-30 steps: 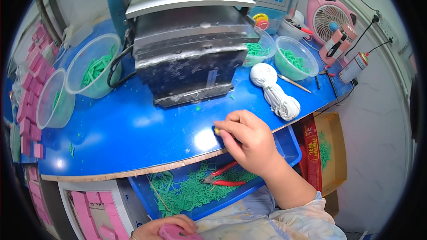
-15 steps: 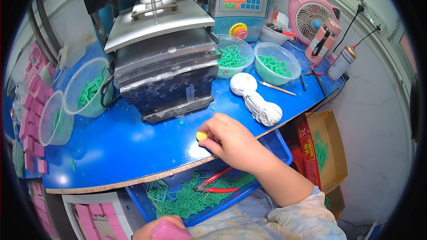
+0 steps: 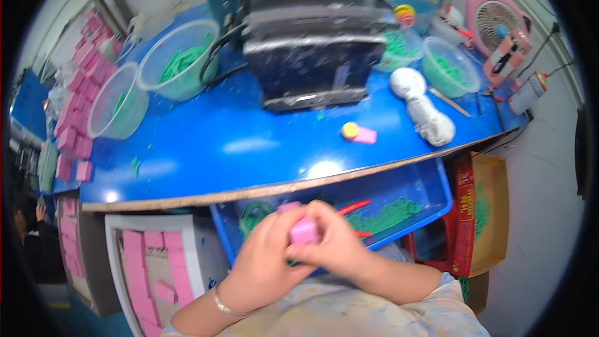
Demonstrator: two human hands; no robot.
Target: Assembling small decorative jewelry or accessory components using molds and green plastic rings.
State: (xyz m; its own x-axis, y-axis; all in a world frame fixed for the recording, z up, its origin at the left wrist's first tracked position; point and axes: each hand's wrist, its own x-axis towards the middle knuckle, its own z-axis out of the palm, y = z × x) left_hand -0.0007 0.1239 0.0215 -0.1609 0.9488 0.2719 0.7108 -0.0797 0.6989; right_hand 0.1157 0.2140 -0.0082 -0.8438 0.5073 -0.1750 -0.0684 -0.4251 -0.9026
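Your grip pinches a pink block (image 3: 304,232) between your left hand (image 3: 265,259) and right hand (image 3: 336,242), one end showing between the fingers, over the blue tray (image 3: 430,182); a yellow-topped pink piece (image 3: 365,135) lies beyond that tray.

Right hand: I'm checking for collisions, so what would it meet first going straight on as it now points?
The right hand points leftward, so first the pink block it already touches, then probably the left hand; exact depth is unclear.
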